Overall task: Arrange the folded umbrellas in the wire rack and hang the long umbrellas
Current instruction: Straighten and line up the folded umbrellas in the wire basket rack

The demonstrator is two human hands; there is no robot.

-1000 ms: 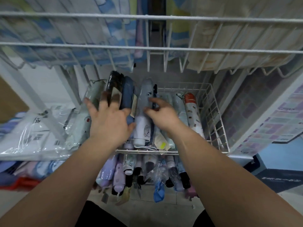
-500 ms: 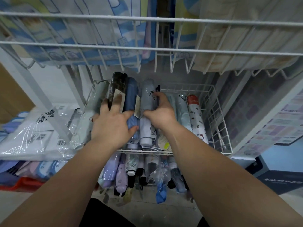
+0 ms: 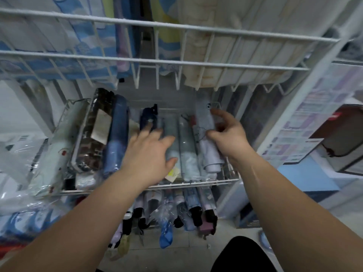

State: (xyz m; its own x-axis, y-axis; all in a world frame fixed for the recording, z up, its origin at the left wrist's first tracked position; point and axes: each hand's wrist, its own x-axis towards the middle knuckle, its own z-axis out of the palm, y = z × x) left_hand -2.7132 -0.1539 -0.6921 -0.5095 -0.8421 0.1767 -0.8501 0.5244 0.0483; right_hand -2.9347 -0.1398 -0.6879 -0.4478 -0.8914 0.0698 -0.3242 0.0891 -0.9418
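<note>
Since the earlier frames the pale lavender folded umbrella (image 3: 206,142) has gone from the middle of the wire rack (image 3: 149,186) to its right end, and the right hand (image 3: 227,138) has travelled there with it. The left hand (image 3: 149,154) has left the dark umbrellas at the left and now lies further right, over the middle of the row.

Nearest, below the rack's front rail, a lower tier of folded umbrellas (image 3: 167,216) shows handle ends toward the viewer. Above it, the rack holds its umbrellas side by side, each long axis running front to back. From the left: a mint one in clear wrap (image 3: 57,152), a dark patterned one with a paper tag (image 3: 92,132), a navy one (image 3: 117,130), two pale blue-grey ones (image 3: 186,146), then the lavender one at the right wall, its wide end toward the front.

The left hand rests flat with fingers spread on the pale umbrellas, gripping nothing. The right hand cups the lavender umbrella's right side, thumb and fingers loosely curled; whether they actually close on it cannot be told through the blur.

Farthest, an upper wire shelf (image 3: 176,61) carries blue-patterned and cream umbrellas (image 3: 225,46).
</note>
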